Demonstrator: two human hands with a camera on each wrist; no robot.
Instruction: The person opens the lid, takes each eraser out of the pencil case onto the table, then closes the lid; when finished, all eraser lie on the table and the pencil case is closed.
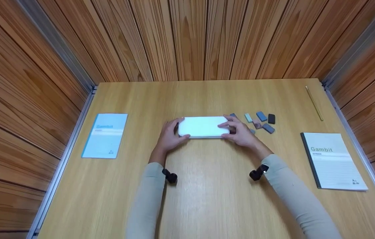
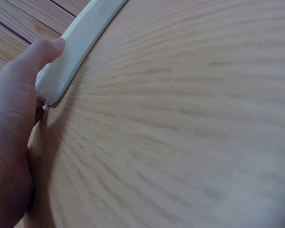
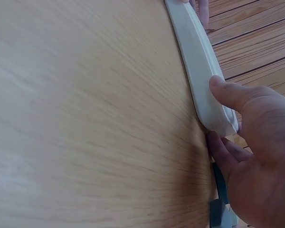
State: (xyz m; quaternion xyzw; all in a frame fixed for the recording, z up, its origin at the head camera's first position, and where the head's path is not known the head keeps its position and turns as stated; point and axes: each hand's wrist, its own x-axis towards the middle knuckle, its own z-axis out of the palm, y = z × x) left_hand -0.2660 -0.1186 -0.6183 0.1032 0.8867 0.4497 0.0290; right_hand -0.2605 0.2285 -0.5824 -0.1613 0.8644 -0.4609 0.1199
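Observation:
A flat white rectangular case (image 1: pixel 204 127) with rounded corners lies at the middle of the table, its long side facing the person. My left hand (image 1: pixel 170 136) grips its left end, with the thumb on the near side and fingers round the far side. At the right end my right hand (image 1: pixel 239 131) holds it the same way, fingers spread over the corner. In the left wrist view the left thumb (image 2: pixel 50 50) presses on the case's side wall (image 2: pixel 76 52). The right wrist view shows the right thumb (image 3: pixel 228 92) against the wall and other fingers at the end.
Several small blue, green, pinkish and black eraser-like blocks (image 1: pixel 261 116) lie just right of the right hand. A light blue Gambit notebook (image 1: pixel 104 136) is on the left, a white Gambit notebook (image 1: pixel 335 161) on the right. Behind that lies a gold pencil (image 1: pixel 314 103). Wooden walls enclose the table.

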